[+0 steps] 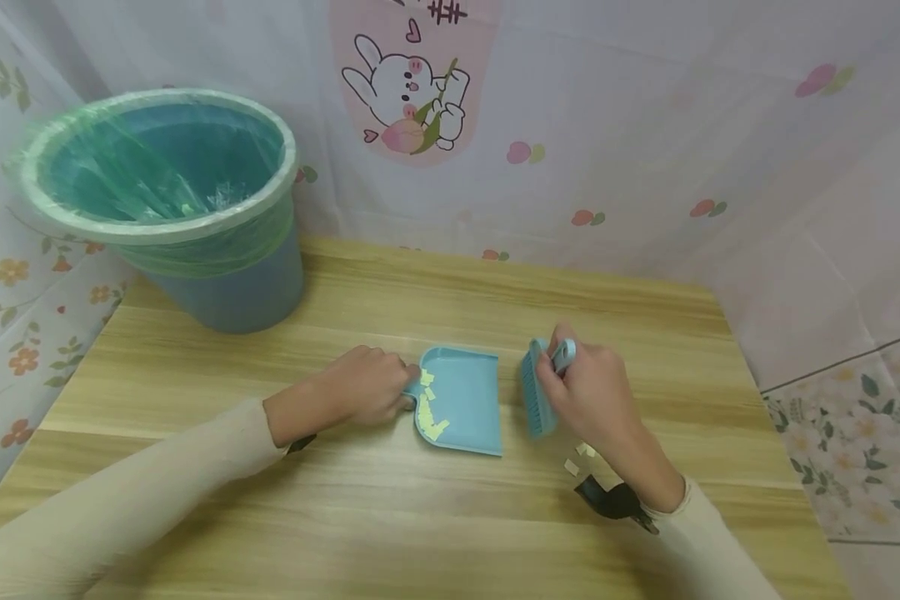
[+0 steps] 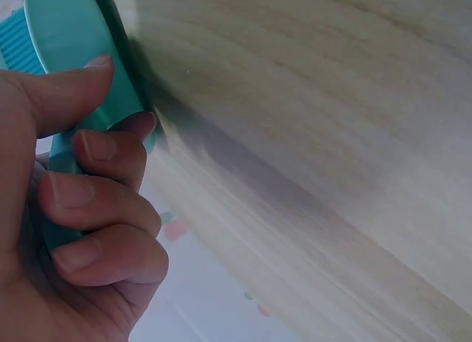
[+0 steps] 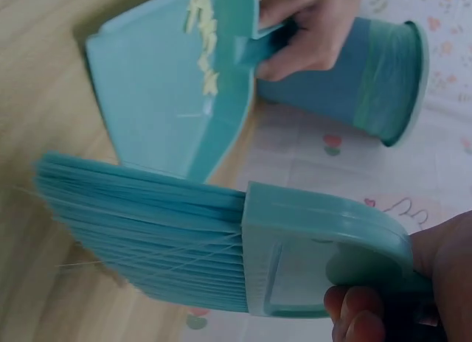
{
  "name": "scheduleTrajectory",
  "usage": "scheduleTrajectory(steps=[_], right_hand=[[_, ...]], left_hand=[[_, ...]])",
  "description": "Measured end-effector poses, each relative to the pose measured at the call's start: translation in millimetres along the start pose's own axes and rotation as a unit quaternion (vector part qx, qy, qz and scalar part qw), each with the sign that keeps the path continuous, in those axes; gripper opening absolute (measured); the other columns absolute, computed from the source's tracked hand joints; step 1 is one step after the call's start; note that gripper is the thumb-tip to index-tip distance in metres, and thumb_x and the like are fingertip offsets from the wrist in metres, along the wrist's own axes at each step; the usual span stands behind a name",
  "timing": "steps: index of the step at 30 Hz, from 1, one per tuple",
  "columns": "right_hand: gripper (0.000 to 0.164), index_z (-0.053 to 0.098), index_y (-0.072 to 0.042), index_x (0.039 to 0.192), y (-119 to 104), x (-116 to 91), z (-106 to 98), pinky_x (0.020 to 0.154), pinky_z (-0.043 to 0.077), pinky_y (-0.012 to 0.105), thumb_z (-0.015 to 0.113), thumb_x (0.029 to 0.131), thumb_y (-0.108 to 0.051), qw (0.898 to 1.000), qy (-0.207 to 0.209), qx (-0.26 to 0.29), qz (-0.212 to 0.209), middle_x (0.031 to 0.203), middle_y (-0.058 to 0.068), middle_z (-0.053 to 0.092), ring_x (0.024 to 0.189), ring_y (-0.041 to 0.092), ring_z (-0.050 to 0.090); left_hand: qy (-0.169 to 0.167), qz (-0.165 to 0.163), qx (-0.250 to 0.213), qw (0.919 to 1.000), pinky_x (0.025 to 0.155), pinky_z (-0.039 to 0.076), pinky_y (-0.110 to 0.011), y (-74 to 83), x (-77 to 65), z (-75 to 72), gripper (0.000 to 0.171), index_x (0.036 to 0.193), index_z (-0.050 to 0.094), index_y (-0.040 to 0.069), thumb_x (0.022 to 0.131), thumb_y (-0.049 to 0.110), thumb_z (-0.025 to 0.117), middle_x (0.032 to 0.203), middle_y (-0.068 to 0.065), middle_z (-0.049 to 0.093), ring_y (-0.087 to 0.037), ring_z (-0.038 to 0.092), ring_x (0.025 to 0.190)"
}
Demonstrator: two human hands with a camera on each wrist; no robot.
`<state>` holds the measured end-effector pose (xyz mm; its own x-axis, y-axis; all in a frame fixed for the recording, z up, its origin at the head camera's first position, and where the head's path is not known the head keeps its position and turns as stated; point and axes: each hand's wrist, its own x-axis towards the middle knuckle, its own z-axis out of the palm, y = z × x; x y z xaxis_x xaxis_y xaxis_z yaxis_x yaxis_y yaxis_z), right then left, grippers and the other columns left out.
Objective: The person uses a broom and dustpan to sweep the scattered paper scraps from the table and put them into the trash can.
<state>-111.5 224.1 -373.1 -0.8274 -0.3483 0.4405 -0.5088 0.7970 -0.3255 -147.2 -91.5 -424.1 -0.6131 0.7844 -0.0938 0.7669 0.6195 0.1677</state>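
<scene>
My left hand (image 1: pixel 375 385) grips the short handle of a light blue dustpan (image 1: pixel 468 400), which lies on the wooden table with its lip facing right. Small pale yellow scraps (image 1: pixel 429 417) gather along the pan's back edge near the handle. To the right, my right hand (image 1: pixel 588 387) holds a blue hand brush (image 3: pixel 324 246) by its handle. Its bristles (image 3: pixel 147 231) point toward the table, just off the dustpan's lip; whether they touch the wood I cannot tell. A few more scraps (image 1: pixel 572 467) lie on the table beside my right wrist.
A blue bucket (image 1: pixel 232 292) lined with a green plastic bag stands at the table's back left. White printed cloth (image 1: pixel 607 125) hangs behind the wooden table (image 1: pixel 390 533). A dark strap (image 1: pixel 607 500) crosses my right wrist.
</scene>
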Motion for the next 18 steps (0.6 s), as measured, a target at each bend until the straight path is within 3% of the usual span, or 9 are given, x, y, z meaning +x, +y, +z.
scheduleTrajectory(steps=[6,18], right_hand=[[0.024,0.045,-0.009,0.083,3.9,-8.9,6.6,0.044,0.029,0.026,0.063,0.094,0.001,1.0,-0.007,-0.005,0.0,0.058,-0.009,0.032,0.049,0.008,0.036],[0.024,0.045,-0.011,0.084,4.9,-9.2,9.8,0.044,0.028,0.025,0.062,0.095,0.001,1.0,-0.005,0.007,0.001,0.059,-0.01,0.03,0.048,0.005,0.032]], left_hand=[[-0.004,0.004,-0.003,1.0,0.053,0.041,-0.029,1.0,0.3,-3.0,0.028,0.101,0.067,0.005,0.106,0.032,0.073,0.072,0.002,0.051,-0.013,0.042,0.06],[-0.008,0.011,-0.031,0.9994,0.059,0.046,-0.033,-7.5,2.4,-5.5,0.028,0.104,0.063,0.005,0.108,0.033,0.07,0.077,0.002,0.052,-0.015,0.047,0.065]])
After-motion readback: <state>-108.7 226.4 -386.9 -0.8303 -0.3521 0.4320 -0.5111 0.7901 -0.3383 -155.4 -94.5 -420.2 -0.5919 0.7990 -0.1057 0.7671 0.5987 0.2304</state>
